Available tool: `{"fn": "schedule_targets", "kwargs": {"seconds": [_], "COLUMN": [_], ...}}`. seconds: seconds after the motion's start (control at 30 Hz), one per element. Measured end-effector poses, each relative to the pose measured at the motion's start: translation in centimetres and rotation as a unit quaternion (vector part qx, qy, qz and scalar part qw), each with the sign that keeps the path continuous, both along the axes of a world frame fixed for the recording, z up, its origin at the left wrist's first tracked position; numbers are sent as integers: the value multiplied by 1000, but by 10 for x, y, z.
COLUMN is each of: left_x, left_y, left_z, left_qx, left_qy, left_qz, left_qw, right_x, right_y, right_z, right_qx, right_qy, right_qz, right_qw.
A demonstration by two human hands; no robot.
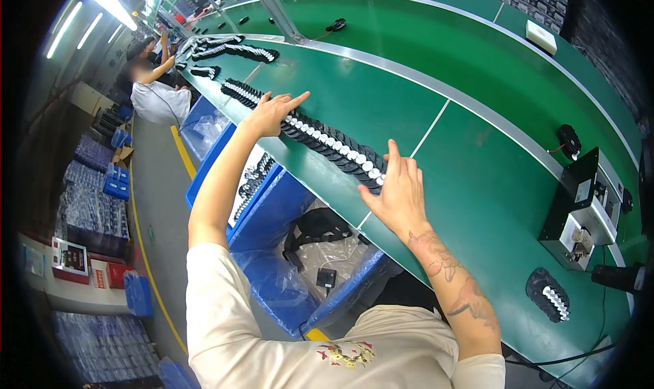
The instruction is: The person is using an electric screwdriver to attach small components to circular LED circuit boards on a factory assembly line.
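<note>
Cream shirt [409, 345] nearest; left fingers [296, 103] and right fingers [394, 159], spread, touch the black-and-white row [330, 142].

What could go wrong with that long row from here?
The long row of black-and-white parts might buckle if the left hand and right hand push unevenly. It lies near the front edge of the green bench, so parts could slip off toward the blue bins below.

Bright white light reaches my green table [490, 178] from ceiling lights [109, 5] at upper left, the nearest glaring pure white. My left hand [274, 114] and right hand [400, 191] look fairly sharp; a person [162, 103] beyond is partly blurred. Straight edges bow toward the black rim.
</note>
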State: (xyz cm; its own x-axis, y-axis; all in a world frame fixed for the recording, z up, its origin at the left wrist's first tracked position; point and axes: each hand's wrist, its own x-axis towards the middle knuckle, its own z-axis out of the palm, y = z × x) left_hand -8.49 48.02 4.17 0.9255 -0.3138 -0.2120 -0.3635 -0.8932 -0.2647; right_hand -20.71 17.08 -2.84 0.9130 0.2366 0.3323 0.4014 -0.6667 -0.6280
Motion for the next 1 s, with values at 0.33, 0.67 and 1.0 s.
{"fn": "schedule_targets", "kwargs": {"seconds": [0.33,0.67,1.0], "left_x": [5,-18,-110], "left_y": [16,-54,-288], "left_z": [2,16,14], "left_qx": [-109,-3,-261], "left_qy": [-4,-26,102], "left_qz": [-2,-54,-359], "left_qw": [994,998,890], "right_x": [1,-59,-270], "right_y": [-34,-150,-262], "right_z": [5,28,102], "right_qx": [18,-32,128], "right_qy": [-27,38,-280], "right_qz": [24,-2,-166], "right_qw": [999,999,937]}}
